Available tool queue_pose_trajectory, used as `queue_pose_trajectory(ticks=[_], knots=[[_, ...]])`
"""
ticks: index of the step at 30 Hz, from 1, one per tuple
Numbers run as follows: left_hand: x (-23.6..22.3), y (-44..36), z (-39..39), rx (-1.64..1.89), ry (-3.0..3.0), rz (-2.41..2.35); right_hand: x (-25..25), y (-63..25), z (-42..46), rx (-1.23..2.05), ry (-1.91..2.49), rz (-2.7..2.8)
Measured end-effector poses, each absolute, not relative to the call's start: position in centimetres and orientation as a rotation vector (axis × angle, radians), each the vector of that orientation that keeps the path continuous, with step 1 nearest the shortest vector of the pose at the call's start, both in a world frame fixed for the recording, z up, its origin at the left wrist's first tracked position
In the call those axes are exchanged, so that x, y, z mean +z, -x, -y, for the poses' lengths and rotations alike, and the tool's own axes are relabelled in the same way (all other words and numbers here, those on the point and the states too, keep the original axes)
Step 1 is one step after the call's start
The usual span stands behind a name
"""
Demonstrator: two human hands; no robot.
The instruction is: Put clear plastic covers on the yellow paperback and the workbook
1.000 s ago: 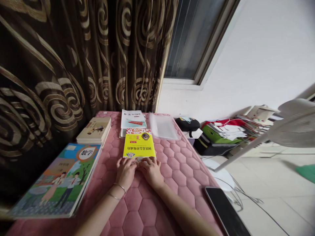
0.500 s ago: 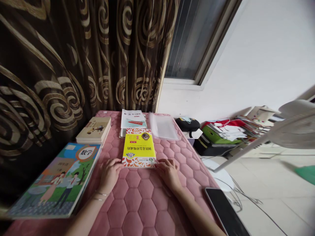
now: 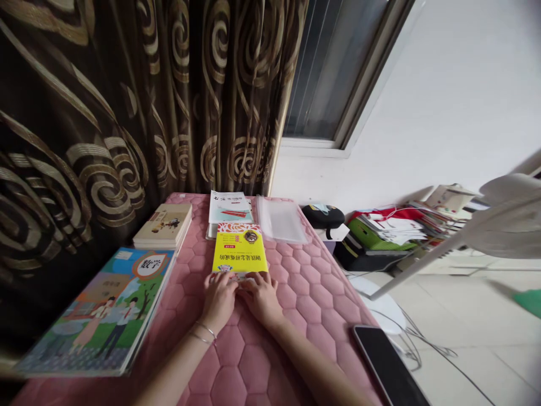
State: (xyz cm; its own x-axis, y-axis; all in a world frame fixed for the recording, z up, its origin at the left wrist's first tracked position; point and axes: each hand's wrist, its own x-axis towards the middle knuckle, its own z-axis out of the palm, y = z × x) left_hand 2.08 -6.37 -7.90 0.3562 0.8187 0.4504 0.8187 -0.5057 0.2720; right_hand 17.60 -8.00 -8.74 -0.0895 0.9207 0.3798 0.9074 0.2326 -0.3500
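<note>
On the pink quilted pad point(image 3: 306, 299), the open left hand point(image 3: 218, 301) and right hand point(image 3: 262, 299) rest flat on a yellow paperback point(image 3: 239, 248), which looks light, slightly flexible and best gripped by its side edges.

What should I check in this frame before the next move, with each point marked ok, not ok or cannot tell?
1. Both hands on the yellow book: ok. The left hand and right hand rest on its lower part.
2. Firm grip on the book: cannot tell. The fingers lie over it, but no hold shows.
3. Book flat on the pink quilted mat: ok.
4. Book's far end clear of the white workbook: not ok. It overlaps the workbook.
5. Hands clear of the math textbook and phone: ok. Both lie apart from the hands.
</note>
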Motion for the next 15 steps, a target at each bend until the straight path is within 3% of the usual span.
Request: queue_pose_trajectory(ticks=[9,15], knots=[[-8.7,1.7,5.9,0.887,-2.446,-1.695,-9.2,-21.4,8.4,0.024,1.703,1.976],[-10.1,4.4,4.9,1.106,-2.145,-1.523,-9.8,-24.3,8.9,0.157,1.657,1.872]])
